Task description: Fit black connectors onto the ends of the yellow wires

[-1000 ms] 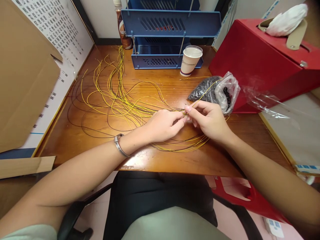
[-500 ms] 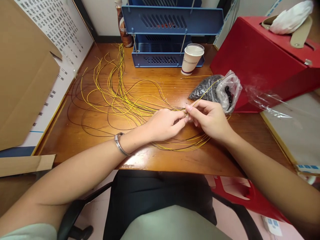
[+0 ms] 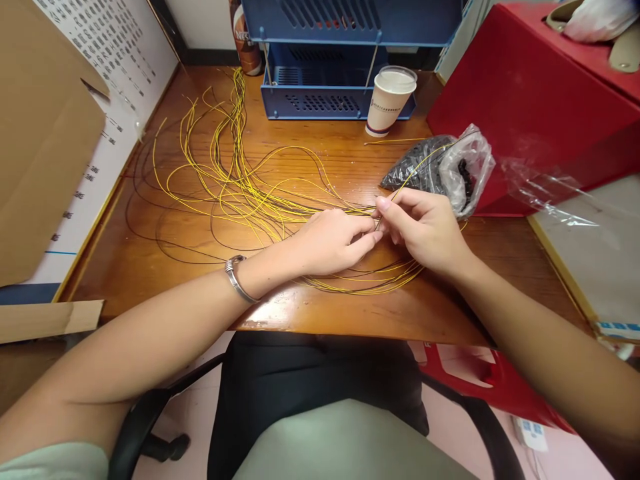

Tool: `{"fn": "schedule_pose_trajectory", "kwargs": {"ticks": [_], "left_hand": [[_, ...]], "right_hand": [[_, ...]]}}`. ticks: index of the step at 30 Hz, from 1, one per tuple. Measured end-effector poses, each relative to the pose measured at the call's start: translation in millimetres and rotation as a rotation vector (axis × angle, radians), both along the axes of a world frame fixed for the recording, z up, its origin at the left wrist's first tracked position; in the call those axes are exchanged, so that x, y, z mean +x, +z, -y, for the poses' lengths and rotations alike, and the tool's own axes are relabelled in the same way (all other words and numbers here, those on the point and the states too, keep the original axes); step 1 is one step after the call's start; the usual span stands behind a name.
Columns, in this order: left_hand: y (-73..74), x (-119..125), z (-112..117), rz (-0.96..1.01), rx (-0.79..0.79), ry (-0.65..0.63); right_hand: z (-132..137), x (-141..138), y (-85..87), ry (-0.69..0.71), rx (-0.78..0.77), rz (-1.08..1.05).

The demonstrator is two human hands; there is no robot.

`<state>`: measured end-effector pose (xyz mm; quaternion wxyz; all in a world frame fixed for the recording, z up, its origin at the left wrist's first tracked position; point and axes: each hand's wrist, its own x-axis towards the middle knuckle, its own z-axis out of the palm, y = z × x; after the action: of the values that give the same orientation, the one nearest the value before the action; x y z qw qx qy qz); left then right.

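Thin yellow and black wires lie in a loose bundle over the wooden table, running from its back left toward the middle. My left hand rests on the bundle, its thumb and fingertips pinching wires near their ends. Close against it, my right hand is closed too, with wire between thumb and index finger; a yellow strand rises from that pinch toward the plastic bag. Fingertips of both hands nearly meet, and the exact spot between them is partly hidden. More wires curve below the hands near the table's front edge.
Behind the right hand lies a clear plastic bag of small black pieces. A paper cup stands before a blue rack, with a brown bottle beside it. A red box is at right, cardboard at left.
The view has shifted slightly, so the scene sits a little higher in the picture. Both hands keep nearly the same closed pose on the wires.
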<state>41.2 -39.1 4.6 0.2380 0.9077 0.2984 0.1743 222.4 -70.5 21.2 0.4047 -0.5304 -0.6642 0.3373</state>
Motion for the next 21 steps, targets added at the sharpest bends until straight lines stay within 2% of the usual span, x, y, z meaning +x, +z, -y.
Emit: {"fn": "schedule_pose_trajectory", "kwargs": {"ticks": [6,21], "left_hand": [[0.0,-0.2,0.6,-0.033,0.040,-0.037],[-1.7,0.1,-0.7,0.068,-0.021,0.051]], "right_hand": [[-2.2,1.1,-9.0,0.065,0.006,0.068],[-2.9,0.3,-7.5,-0.043,0.073,-0.003]]}}
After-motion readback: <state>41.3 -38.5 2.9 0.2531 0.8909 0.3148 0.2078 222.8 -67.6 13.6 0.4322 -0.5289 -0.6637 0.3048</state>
